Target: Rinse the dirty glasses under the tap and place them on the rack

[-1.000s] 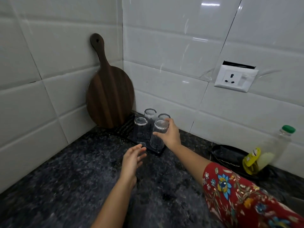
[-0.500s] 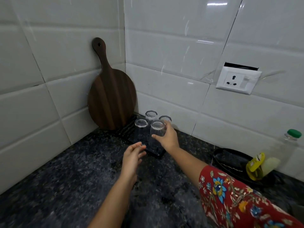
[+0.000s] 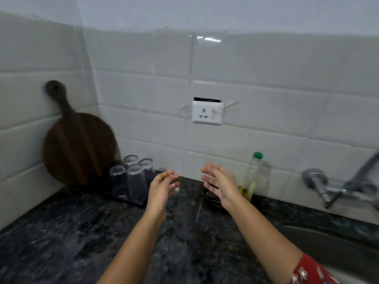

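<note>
Several clear glasses (image 3: 133,177) stand upside down in a cluster on a black rack (image 3: 125,198) in the corner of the dark counter. My left hand (image 3: 163,186) hovers just right of the rack, fingers apart and holding nothing. My right hand (image 3: 220,184) is further right, palm facing left, fingers spread and empty. Both hands are clear of the glasses. The chrome tap (image 3: 338,187) sticks out of the wall at the far right, above the steel sink (image 3: 328,244). The picture is blurred by motion.
A round wooden cutting board (image 3: 78,146) leans in the corner behind the rack. A soap bottle with a green cap (image 3: 254,177) stands against the wall beyond my right hand. A white wall socket (image 3: 207,112) sits above. The speckled counter (image 3: 71,238) stretches toward me.
My right hand let go of the front glass on the rack and drew back to the right. The left hand moved right as well. The view swung right, bringing the tap and sink in.
</note>
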A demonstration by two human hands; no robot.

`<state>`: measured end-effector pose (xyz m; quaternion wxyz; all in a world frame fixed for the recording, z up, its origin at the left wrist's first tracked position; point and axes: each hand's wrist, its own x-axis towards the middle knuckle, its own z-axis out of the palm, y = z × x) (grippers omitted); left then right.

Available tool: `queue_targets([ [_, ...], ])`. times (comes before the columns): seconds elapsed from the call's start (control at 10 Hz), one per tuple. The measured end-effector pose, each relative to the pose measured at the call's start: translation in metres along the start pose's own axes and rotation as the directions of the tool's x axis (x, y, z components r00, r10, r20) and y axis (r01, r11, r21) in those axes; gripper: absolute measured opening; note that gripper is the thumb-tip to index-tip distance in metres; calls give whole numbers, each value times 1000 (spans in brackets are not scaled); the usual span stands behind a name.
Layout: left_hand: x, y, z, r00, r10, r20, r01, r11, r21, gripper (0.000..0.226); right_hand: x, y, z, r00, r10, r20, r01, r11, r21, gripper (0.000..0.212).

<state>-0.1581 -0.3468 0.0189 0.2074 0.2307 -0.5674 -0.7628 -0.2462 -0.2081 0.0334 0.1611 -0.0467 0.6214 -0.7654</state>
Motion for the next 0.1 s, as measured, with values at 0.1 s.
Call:
queue_targets([
  [0.1, -34, 4, 57, 995, 33, 97, -37, 998, 41, 19, -30, -31, -59, 994, -97, -55, 96, 995, -8, 8],
])
